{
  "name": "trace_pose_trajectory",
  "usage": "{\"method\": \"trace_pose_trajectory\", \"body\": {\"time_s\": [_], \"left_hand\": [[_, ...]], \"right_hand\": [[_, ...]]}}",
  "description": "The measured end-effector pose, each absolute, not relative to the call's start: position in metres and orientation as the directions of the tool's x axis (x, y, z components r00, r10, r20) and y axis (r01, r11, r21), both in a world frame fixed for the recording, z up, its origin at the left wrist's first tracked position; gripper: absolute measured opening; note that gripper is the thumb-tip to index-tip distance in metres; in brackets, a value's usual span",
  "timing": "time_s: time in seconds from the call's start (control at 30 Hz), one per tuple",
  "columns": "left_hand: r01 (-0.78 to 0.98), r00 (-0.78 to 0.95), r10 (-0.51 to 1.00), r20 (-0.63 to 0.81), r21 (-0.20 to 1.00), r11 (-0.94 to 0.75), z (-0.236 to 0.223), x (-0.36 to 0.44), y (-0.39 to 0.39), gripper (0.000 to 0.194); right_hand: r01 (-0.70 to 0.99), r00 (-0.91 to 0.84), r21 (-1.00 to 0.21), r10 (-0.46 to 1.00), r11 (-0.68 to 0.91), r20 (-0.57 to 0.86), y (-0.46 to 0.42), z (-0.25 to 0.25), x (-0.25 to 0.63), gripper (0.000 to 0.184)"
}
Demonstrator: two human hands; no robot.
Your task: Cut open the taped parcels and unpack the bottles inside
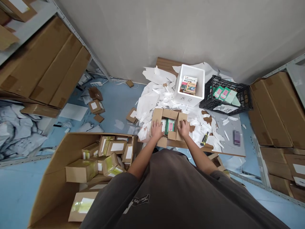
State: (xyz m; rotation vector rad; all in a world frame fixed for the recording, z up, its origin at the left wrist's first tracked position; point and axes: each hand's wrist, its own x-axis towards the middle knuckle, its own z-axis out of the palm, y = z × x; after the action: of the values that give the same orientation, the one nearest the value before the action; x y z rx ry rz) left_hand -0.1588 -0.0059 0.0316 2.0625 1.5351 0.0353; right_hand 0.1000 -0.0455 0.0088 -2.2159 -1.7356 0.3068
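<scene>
A small cardboard box (169, 114) lies open in front of me on a flattened sheet of cardboard, its flaps spread outward. Inside it shows a green and pink packet (169, 126). My left hand (157, 130) rests fingers-flat on the box's left flap. My right hand (184, 128) presses on the right flap in the same way. Neither hand holds anything.
A white foam bin (199, 83) with booklets and a black crate (245, 95) with green-pink packets stand behind the box, amid torn white paper. A yellow-black utility knife (204, 138) lies to the right. A large carton (56, 165) of small taped boxes sits at left. Shelves hold stacked cartons.
</scene>
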Motion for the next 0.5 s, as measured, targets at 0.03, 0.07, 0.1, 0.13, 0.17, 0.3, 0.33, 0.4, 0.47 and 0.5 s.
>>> {"method": "trace_pose_trajectory", "body": {"time_s": [0.03,0.07,0.1,0.13,0.17,0.3,0.33,0.4,0.47,0.5], "left_hand": [[0.888,0.326,0.891,-0.315,0.425,-0.175,0.032,-0.149,-0.003,0.085],[0.898,0.311,0.891,-0.331,0.409,-0.161,0.032,-0.14,-0.001,0.091],[0.904,0.298,0.889,-0.347,0.403,-0.146,0.032,-0.134,0.0,0.095],[0.904,0.292,0.888,-0.356,0.406,-0.134,0.032,-0.13,0.0,0.098],[0.9,0.296,0.883,-0.363,0.416,-0.131,0.031,-0.13,-0.001,0.099],[0.862,0.408,0.825,-0.391,0.462,-0.208,0.028,-0.151,-0.009,0.119],[0.855,0.437,0.807,-0.398,0.462,-0.235,0.028,-0.157,-0.013,0.126],[0.854,0.463,0.791,-0.4,0.44,-0.277,0.026,-0.166,-0.022,0.133],[0.867,0.451,0.805,-0.386,0.403,-0.293,0.024,-0.169,-0.033,0.13],[0.873,0.442,0.816,-0.372,0.388,-0.296,0.023,-0.169,-0.038,0.127]], "right_hand": [[0.89,0.27,-0.389,0.962,-0.237,0.031,-0.051,0.005,0.1,0.042],[0.874,0.295,-0.413,0.955,-0.255,0.035,-0.057,0.001,0.1,0.044],[0.858,0.318,-0.437,0.947,-0.271,0.036,-0.061,-0.003,0.099,0.045],[0.842,0.337,-0.457,0.941,-0.285,0.035,-0.065,-0.006,0.098,0.046],[0.829,0.354,-0.475,0.935,-0.296,0.034,-0.067,-0.009,0.097,0.047],[0.801,0.376,-0.514,0.926,-0.306,0.036,-0.069,-0.013,0.093,0.047],[0.799,0.377,-0.52,0.926,-0.303,0.038,-0.069,-0.013,0.092,0.047],[0.798,0.379,-0.522,0.924,-0.3,0.047,-0.07,-0.01,0.092,0.045],[0.807,0.372,-0.512,0.927,-0.293,0.056,-0.07,-0.006,0.091,0.041],[0.817,0.351,-0.504,0.935,-0.278,0.052,-0.069,-0.003,0.089,0.038]]}}
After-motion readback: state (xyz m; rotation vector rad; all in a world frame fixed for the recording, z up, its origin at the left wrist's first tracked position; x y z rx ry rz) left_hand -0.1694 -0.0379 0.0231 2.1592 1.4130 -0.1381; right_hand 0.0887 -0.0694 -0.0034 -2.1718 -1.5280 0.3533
